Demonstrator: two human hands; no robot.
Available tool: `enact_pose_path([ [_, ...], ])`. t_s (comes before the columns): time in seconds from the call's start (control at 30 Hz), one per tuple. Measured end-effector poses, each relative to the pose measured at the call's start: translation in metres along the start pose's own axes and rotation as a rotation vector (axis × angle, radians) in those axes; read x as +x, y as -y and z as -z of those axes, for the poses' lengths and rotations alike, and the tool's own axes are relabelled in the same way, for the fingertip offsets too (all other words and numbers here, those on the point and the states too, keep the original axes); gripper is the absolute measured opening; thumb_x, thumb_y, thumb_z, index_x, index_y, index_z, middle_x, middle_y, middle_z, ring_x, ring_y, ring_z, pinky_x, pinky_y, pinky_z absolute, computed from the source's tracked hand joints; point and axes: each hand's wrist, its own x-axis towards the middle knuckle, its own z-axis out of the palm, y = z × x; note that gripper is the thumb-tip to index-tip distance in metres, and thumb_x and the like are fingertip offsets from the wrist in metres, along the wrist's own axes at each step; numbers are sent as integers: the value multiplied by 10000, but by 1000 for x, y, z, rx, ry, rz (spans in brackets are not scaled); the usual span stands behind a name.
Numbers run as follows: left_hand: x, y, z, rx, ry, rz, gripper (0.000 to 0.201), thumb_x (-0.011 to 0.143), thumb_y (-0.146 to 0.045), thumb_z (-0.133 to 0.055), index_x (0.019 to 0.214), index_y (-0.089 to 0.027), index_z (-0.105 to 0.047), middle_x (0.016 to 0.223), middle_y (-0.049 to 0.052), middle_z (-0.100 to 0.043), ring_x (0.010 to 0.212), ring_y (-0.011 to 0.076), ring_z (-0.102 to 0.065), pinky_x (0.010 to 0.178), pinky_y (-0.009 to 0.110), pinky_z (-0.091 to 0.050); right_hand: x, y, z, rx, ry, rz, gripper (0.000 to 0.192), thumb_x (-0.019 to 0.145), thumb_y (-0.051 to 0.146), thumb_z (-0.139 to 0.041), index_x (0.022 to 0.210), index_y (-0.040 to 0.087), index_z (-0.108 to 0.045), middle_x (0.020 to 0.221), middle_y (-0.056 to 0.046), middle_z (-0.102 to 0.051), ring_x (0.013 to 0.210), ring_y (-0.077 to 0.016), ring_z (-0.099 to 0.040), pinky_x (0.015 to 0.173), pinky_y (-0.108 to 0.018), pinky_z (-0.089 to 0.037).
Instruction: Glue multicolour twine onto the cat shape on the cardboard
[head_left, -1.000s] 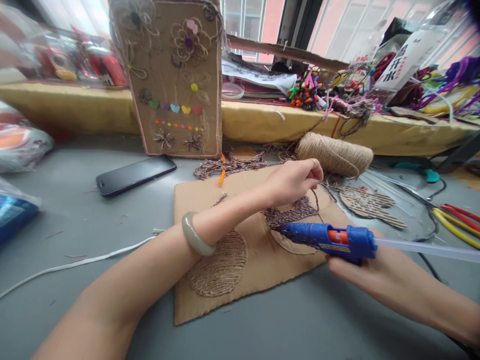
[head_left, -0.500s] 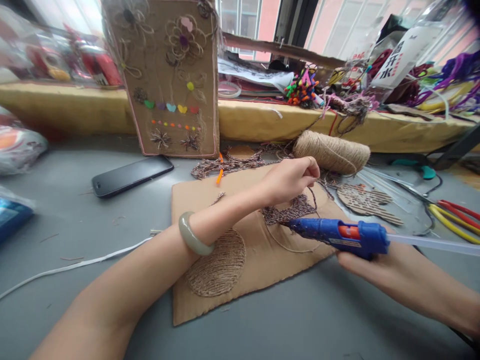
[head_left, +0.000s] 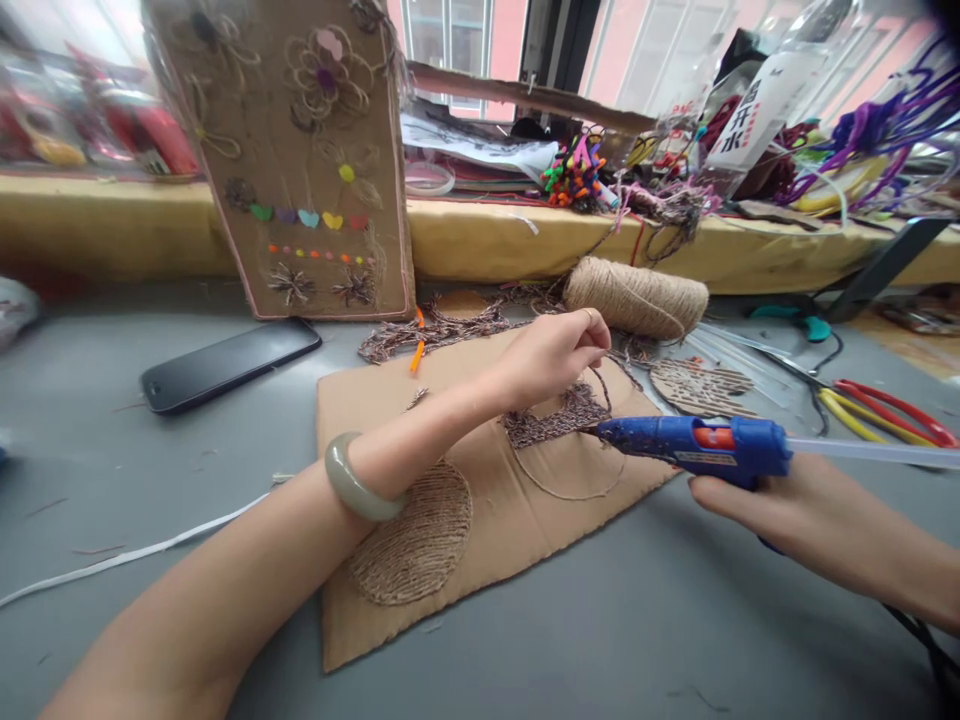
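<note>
A piece of cardboard point(head_left: 487, 545) lies on the grey table, with a finished-looking round of coiled tan twine point(head_left: 420, 540) at its left. On its right half is a twine outline of a circle, its upper part filled with rows of dark mottled cord point(head_left: 547, 425). My left hand point(head_left: 559, 350) hovers above that patch, fingers pinched on a strand of the cord that loops down to it. In my right hand point(head_left: 787, 510) is a blue hot glue gun point(head_left: 697, 445), with a clear glue stick point(head_left: 862, 450) out of its back. Its nozzle is at the patch's lower right edge.
Behind the board lie a roll of twine point(head_left: 636, 298) and loose dark cord point(head_left: 435, 330). A phone point(head_left: 232, 365) is at left; scissors point(head_left: 885, 410) and a corrugated cardboard piece point(head_left: 701, 385) are at right. A decorated panel point(head_left: 322, 150) leans on the yellow ledge point(head_left: 480, 235).
The glue gun's nozzle has moved right along the lower edge of the dark cord patch. My left hand keeps its pinch on the cord. The whole view has shifted slightly.
</note>
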Motion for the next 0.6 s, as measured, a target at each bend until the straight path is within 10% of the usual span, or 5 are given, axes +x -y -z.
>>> enact_pose_path([
  [0.27, -1, -2, 1, -9, -1, 13, 97, 796, -65, -534, 821, -143, -585, 766, 14, -669, 719, 107, -605, 653, 226, -438, -2, -18, 6, 69, 52, -140, 256, 690, 478, -540, 759, 245, -622, 428, 60, -344, 386, -129, -312, 328, -251, -230],
  [0.6, 0, -3, 2, -16, 11, 60, 47, 810, -117, -550, 831, -147, -579, 795, 26, -677, 745, 119, -626, 682, 242, -458, -5, -23, 22, 217, -26, -228, 175, 703, 382, -561, 683, 214, -606, 502, 36, -455, 476, -128, -417, 443, -269, -325],
])
